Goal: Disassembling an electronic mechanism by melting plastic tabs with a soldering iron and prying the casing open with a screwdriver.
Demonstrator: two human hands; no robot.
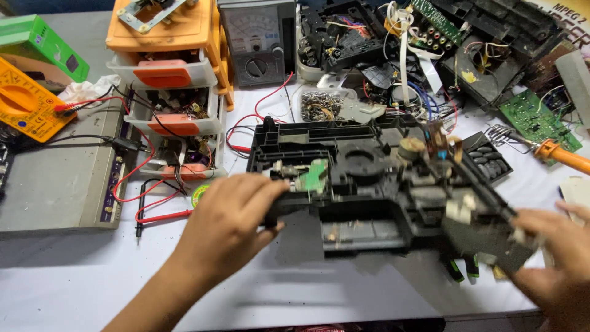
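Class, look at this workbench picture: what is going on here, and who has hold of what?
A person holds a black plastic chassis from an opened-up device over a white table. The left hand grips its near left edge; the right hand holds its right end, which looks blurred. Behind lie an orange drawer unit, a yellow multimeter, a grey analogue meter and a soldering iron.

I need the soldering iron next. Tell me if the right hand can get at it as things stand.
Probably not straight away: the right hand grips the black chassis. The soldering iron lies uncovered just beyond it, so once that grip lets go, the way looks free.
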